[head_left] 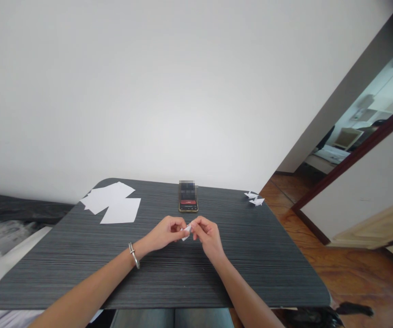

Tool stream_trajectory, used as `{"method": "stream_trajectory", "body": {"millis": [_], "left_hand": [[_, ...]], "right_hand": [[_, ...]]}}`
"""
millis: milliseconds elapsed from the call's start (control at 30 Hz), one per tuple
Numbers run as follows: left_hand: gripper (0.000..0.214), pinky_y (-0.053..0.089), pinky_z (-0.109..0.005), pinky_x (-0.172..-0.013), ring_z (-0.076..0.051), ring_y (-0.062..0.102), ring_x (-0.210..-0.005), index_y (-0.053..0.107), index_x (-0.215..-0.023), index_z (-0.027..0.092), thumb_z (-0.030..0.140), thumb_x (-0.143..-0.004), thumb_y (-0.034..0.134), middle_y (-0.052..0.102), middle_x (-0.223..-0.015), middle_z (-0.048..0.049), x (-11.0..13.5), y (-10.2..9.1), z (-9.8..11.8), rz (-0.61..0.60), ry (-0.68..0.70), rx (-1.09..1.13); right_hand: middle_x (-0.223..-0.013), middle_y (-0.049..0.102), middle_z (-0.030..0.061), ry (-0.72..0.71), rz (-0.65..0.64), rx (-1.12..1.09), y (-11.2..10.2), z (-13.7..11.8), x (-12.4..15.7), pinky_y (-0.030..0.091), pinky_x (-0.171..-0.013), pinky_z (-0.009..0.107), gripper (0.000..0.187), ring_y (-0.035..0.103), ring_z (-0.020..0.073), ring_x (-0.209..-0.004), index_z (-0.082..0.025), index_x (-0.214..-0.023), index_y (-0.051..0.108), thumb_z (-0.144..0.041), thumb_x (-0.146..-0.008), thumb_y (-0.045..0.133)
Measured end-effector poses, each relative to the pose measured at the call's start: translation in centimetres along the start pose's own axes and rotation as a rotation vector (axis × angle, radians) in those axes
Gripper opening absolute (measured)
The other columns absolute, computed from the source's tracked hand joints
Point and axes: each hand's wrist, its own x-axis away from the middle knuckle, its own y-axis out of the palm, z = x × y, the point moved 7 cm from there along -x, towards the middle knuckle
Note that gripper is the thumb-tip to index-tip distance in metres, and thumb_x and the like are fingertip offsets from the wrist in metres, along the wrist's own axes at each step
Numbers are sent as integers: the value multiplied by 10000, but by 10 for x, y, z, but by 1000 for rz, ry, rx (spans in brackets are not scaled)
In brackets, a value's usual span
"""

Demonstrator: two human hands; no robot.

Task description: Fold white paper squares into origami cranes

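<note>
My left hand [165,233] and my right hand [208,237] meet above the middle of the dark wood-grain table [63,259]. Between their fingertips both pinch a small folded piece of white paper [186,232], partly hidden by my fingers. A metal bangle [134,255] circles my left wrist. Several loose white paper sheets [109,202] lie overlapping at the far left of the table. Two small folded paper figures [253,198], possibly origami birds, sit at the far right corner.
A smartphone [188,197] with a blurred screen lies at the table's far edge. A white wall [182,100] rises behind the table. A wooden floor [319,255] and open doorway [339,136] lie to the right, with a soft dark-and-white surface [5,237] to the left.
</note>
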Motion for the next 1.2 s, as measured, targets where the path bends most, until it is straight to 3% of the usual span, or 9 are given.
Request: {"method": "stream_trajectory", "body": {"millis": [133, 433, 833, 1100, 1200], "left_hand": [[304, 268, -182, -445, -66, 363, -462, 526, -629, 122, 407, -734, 548, 468, -532, 36, 0, -2, -5, 24, 1, -35], [288, 255, -176, -448, -69, 347, -478, 543, -603, 118, 365, -751, 535, 456, -522, 32, 2, -6, 3, 76, 55, -251], [336, 275, -182, -479, -77, 361, -516, 572, -675, 117, 417, -790, 474, 473, -574, 28, 1, -6, 4, 96, 60, -247], [290, 292, -190, -490, -84, 375, -535, 593, -671, 125, 373, -785, 495, 468, -600, 24, 1, -7, 7, 127, 97, -233], [223, 316, -192, -503, -88, 398, -555, 598, -779, 132, 343, -770, 528, 481, -650, 19, 0, -14, 3, 194, 100, -147]], "right_hand": [[-548, 522, -17, 0, 42, -29, -3, 4, -2, 274, -355, 191, 294, 420, 72, -394, -157, -692, 614, -400, -794, 483], [-519, 565, -14, 116, -32, -14, 6, 17, -3, 282, -326, 156, 150, 446, 69, -400, -144, -660, 588, -282, -720, 583], [-514, 575, -21, 135, -14, -121, 3, 21, -4, 399, -362, 176, 170, 479, 73, -396, -145, -653, 564, -305, -700, 594], [-520, 552, -20, 84, 26, 24, -3, 18, -3, 300, -326, 151, 155, 441, 58, -382, -143, -655, 546, -268, -747, 547], [-550, 545, -22, 48, 85, -5, -9, 14, -5, 276, -323, 149, 170, 448, 58, -396, -145, -731, 557, -308, -770, 530]]}}
